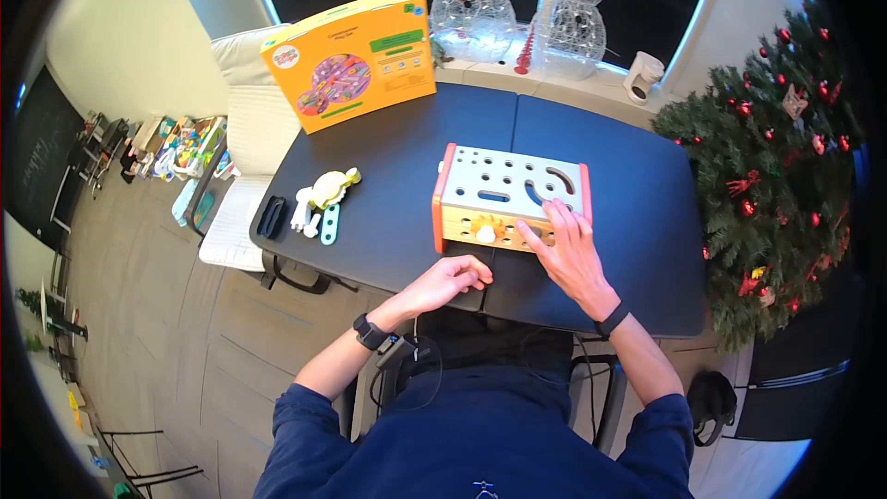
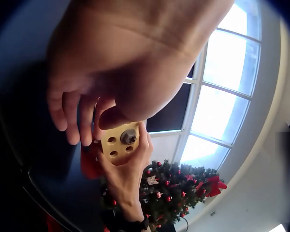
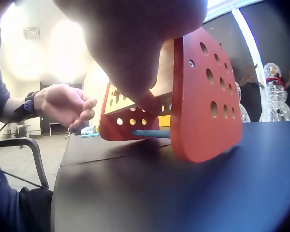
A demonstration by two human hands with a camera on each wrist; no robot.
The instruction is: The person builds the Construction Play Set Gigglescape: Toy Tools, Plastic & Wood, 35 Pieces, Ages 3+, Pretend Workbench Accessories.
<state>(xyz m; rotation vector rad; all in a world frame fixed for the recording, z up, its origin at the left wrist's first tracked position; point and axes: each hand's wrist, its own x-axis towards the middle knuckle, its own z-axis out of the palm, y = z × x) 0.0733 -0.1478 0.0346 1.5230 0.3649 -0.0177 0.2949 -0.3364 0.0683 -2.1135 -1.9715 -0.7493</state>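
A toy workbench (image 1: 480, 176) stands on the dark table, with red end panels, a grey top with holes and curved slots, and a yellowish front. A yellow gear (image 1: 488, 227) with a white centre sits on that front. My right hand (image 1: 575, 254) grips the right end, its fingers over the top and thumb at the front. Close to this hand, a grey slotted piece (image 2: 129, 137) sits among the holes. In the right wrist view, a blue rod (image 3: 157, 134) runs low behind the red panel (image 3: 208, 96). My left hand (image 1: 442, 283) hovers before the workbench, loosely curled and empty.
Left on the table lie a yellow-green toy piece (image 1: 331, 188), white piece (image 1: 301, 212), teal strip with holes (image 1: 330, 225) and black object (image 1: 272, 217). Behind them stands a yellow box (image 1: 370, 46). A decorated tree (image 1: 758, 185) borders the right edge; a white chair (image 1: 242, 212) stands left.
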